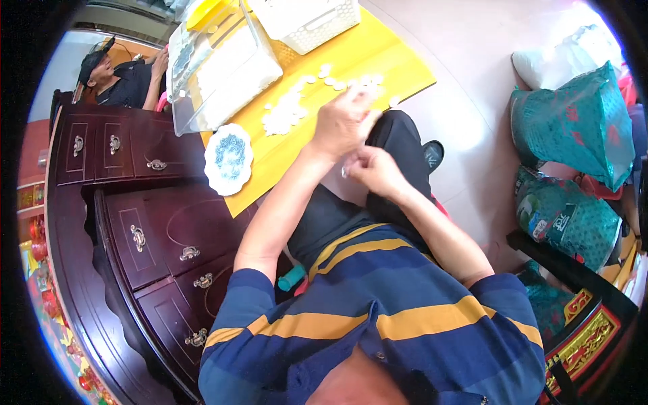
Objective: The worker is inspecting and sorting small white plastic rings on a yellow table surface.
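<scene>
My left hand (342,123) hovers at the near edge of the yellow table (378,50), fingers curled, beside several small white pieces (287,111) scattered on it. Whether it grips one is hidden. My right hand (373,170) sits just below it over my dark trousers, pinching a small silvery piece (345,172) between finger and thumb. The two hands almost touch.
A clear plastic box (216,64) and a white basket (307,21) stand on the table's far side, with a blue-patterned white plate (229,159) at its left edge. A dark wooden cabinet (145,223) lies left; green sacks (574,128) right. Another person (121,77) sits far left.
</scene>
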Demonstrator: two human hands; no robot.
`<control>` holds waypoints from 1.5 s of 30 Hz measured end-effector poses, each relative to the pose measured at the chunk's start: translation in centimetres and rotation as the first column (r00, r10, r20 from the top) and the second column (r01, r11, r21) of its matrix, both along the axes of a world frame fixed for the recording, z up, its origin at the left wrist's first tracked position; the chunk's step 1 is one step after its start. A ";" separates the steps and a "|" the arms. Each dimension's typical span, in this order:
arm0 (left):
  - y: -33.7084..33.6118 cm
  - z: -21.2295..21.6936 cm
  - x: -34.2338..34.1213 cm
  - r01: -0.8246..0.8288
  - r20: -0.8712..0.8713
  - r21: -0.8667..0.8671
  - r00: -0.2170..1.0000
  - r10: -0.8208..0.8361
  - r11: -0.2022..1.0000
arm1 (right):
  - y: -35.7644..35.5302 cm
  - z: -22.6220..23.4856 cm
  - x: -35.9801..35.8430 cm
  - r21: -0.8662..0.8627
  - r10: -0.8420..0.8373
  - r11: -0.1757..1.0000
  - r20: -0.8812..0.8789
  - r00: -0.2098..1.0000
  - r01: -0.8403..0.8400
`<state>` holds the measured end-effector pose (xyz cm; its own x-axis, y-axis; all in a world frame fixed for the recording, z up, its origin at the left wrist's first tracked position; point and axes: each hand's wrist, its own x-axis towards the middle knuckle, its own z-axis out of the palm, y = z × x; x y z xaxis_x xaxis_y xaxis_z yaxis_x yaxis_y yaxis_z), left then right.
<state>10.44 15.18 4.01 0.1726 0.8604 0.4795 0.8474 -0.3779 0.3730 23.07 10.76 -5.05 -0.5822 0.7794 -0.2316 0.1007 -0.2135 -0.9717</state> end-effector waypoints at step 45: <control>-7.3 -2.8 -7.4 -0.055 0.738 -0.479 0.515 0.436 0.876 | -0.3 2.1 0.1 -0.145 -0.010 0.989 -0.063 0.998 0.001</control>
<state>3.03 7.83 1.26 -0.3689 0.9277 -0.0568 0.1381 0.1151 0.9837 23.17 10.50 -2.94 -0.5949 0.7436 -0.3050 0.0387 -0.3526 -0.9350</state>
